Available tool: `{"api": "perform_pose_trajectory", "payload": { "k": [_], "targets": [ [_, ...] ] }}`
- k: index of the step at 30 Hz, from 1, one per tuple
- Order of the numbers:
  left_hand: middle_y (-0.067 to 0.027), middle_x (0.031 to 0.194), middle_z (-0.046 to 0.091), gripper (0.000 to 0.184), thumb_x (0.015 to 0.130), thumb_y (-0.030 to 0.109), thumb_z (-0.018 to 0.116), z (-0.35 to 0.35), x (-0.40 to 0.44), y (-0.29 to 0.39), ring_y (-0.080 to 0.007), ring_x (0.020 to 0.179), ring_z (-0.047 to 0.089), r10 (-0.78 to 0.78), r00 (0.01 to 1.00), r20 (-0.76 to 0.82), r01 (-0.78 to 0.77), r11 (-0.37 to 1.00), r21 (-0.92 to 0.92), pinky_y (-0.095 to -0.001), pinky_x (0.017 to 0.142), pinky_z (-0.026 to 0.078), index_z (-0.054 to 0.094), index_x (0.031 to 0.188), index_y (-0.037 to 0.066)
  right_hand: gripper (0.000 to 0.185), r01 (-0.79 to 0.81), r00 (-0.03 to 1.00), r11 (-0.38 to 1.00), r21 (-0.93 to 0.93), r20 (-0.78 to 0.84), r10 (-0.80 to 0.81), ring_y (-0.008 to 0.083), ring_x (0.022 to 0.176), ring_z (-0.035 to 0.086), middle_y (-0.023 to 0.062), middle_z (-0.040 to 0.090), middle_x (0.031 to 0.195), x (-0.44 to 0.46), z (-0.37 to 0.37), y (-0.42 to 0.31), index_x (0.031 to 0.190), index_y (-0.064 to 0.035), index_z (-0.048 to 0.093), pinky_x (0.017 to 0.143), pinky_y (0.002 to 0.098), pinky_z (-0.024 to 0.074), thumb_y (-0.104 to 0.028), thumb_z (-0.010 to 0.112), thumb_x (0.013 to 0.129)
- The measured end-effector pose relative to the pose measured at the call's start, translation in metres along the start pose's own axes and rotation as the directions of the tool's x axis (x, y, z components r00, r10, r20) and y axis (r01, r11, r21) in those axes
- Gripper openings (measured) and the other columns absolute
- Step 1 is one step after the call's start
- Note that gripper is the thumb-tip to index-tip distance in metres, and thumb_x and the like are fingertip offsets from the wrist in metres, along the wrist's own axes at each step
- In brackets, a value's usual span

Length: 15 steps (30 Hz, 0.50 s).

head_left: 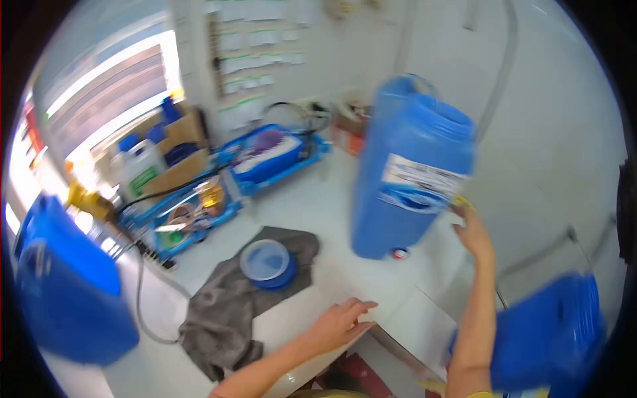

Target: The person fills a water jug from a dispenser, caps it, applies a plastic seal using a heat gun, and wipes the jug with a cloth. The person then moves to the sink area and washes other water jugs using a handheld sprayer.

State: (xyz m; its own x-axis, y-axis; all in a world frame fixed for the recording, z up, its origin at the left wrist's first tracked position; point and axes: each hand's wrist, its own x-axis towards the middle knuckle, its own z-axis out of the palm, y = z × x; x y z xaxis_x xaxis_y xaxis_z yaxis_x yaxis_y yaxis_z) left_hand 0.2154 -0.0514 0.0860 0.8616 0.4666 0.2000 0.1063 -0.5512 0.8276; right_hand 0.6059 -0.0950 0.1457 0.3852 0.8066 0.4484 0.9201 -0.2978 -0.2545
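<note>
A tall blue plastic jerrycan [408, 166] with an open round mouth and a white-and-blue label stands on the white table. My right hand [474, 229] reaches to its right side, fingertips closed on a small yellow thing [460, 200] against the wall by the label; its kind is too blurred to make out. My left hand [340, 325] rests at the table's near edge, fingers stretched and apart, holding nothing. Beyond it, a blue round tub with a translucent lid [265, 260] sits on a crumpled grey cloth [222, 302].
Blue jerrycans stand at the far left [70, 298] and lower right [541, 335]. Blue trays with tools and small items [179, 222] line the back, beside a cardboard box of bottles [179, 166]. A black cable [141, 292] crosses the left side of the table [302, 215].
</note>
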Motion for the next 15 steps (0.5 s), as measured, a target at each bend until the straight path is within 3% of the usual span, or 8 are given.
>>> {"api": "perform_pose_trajectory", "payload": {
  "k": [3, 5, 6, 7, 9, 12, 13, 15],
  "targets": [
    [-0.0114, 0.101, 0.058, 0.039, 0.08, 0.02, 0.071, -0.088, -0.008, -0.006, -0.0281, 0.088, 0.06, 0.113, 0.945, -0.308, -0.025, 0.961, 0.275, -0.0385, 0.079, 0.048, 0.058, 0.116, 0.009, 0.033, 0.08, 0.994, 0.976, -0.201, -0.059, -0.094, 0.0388, 0.099, 0.056, 0.0191, 0.061, 0.104, 0.055, 0.08, 0.104, 0.107, -0.0009, 0.055, 0.089, 0.0433, 0.0443, -0.003, 0.061, 0.075],
    [-0.0138, 0.104, 0.058, 0.038, 0.078, 0.016, 0.069, -0.155, -0.018, 0.011, -0.0335, 0.096, 0.057, 0.197, 0.862, -0.467, 0.105, 0.832, 0.545, -0.041, 0.083, 0.047, 0.057, 0.112, 0.005, 0.048, -0.112, 0.991, 0.932, -0.345, -0.106, 0.08, 0.0379, 0.115, 0.049, 0.0185, 0.055, 0.12, 0.069, 0.128, 0.173, 0.122, -0.002, 0.05, 0.097, 0.0447, 0.0407, -0.011, 0.063, 0.077],
    [-0.0149, 0.106, 0.057, 0.038, 0.077, 0.015, 0.07, -0.187, -0.022, 0.017, -0.0341, 0.101, 0.055, 0.212, 0.807, -0.551, 0.218, 0.76, 0.612, -0.0413, 0.085, 0.046, 0.057, 0.111, 0.005, 0.049, -0.151, 0.987, 0.819, -0.554, -0.032, 0.16, 0.0299, 0.122, 0.047, 0.0127, 0.051, 0.129, 0.068, 0.119, 0.16, 0.127, -0.0078, 0.05, 0.098, 0.0415, 0.0397, -0.012, 0.061, 0.079],
    [-0.0155, 0.107, 0.057, 0.038, 0.077, 0.015, 0.07, -0.221, -0.028, 0.017, -0.0346, 0.103, 0.054, 0.26, 0.766, -0.588, 0.298, 0.667, 0.683, -0.0423, 0.087, 0.044, 0.057, 0.111, 0.005, 0.047, -0.225, 0.957, 0.813, -0.537, 0.035, 0.288, 0.0308, 0.123, 0.046, 0.013, 0.049, 0.132, 0.075, 0.112, 0.154, 0.129, -0.0061, 0.048, 0.099, 0.0433, 0.0381, -0.013, 0.057, 0.082],
    [-0.015, 0.107, 0.056, 0.038, 0.077, 0.013, 0.069, -0.284, -0.032, 0.027, -0.0346, 0.103, 0.053, 0.362, 0.673, -0.645, 0.475, 0.456, 0.752, -0.0436, 0.088, 0.043, 0.057, 0.112, 0.006, 0.045, -0.001, 0.973, 0.699, -0.715, 0.16, 0.164, 0.031, 0.123, 0.045, 0.0134, 0.05, 0.132, 0.077, 0.126, 0.188, 0.129, -0.0063, 0.048, 0.101, 0.0452, 0.035, -0.013, 0.053, 0.085],
    [-0.0133, 0.104, 0.059, 0.032, 0.08, 0.01, 0.065, -0.374, -0.037, 0.017, -0.0329, 0.099, 0.056, 0.448, 0.594, -0.668, 0.629, 0.26, 0.733, -0.0441, 0.085, 0.045, 0.058, 0.111, 0.008, 0.046, -0.132, 0.898, 0.743, -0.656, 0.237, 0.37, 0.0344, 0.128, 0.039, 0.0129, 0.045, 0.138, 0.102, 0.128, 0.195, 0.129, -0.0151, 0.051, 0.104, 0.0497, 0.0311, -0.018, 0.056, 0.084],
    [-0.0136, 0.103, 0.061, 0.03, 0.08, 0.012, 0.065, -0.404, -0.041, 0.006, -0.0326, 0.098, 0.057, 0.434, 0.591, -0.68, 0.677, 0.192, 0.711, -0.0442, 0.083, 0.046, 0.059, 0.11, 0.008, 0.046, -0.132, 0.898, 0.748, -0.65, 0.241, 0.368, 0.0344, 0.128, 0.039, 0.0129, 0.045, 0.138, 0.103, 0.128, 0.196, 0.129, -0.0151, 0.051, 0.104, 0.0497, 0.0311, -0.018, 0.056, 0.084],
    [-0.0136, 0.102, 0.062, 0.031, 0.08, 0.016, 0.066, -0.439, -0.044, -0.003, -0.0323, 0.097, 0.058, 0.353, 0.574, -0.739, 0.746, 0.148, 0.65, -0.0452, 0.082, 0.047, 0.059, 0.109, 0.009, 0.046, 0.1, 0.979, 0.803, -0.588, 0.204, 0.028, 0.0303, 0.124, 0.045, 0.0129, 0.053, 0.128, 0.098, 0.118, 0.174, 0.126, -0.0081, 0.052, 0.106, 0.0459, 0.0313, -0.018, 0.058, 0.082]
  ]
}}
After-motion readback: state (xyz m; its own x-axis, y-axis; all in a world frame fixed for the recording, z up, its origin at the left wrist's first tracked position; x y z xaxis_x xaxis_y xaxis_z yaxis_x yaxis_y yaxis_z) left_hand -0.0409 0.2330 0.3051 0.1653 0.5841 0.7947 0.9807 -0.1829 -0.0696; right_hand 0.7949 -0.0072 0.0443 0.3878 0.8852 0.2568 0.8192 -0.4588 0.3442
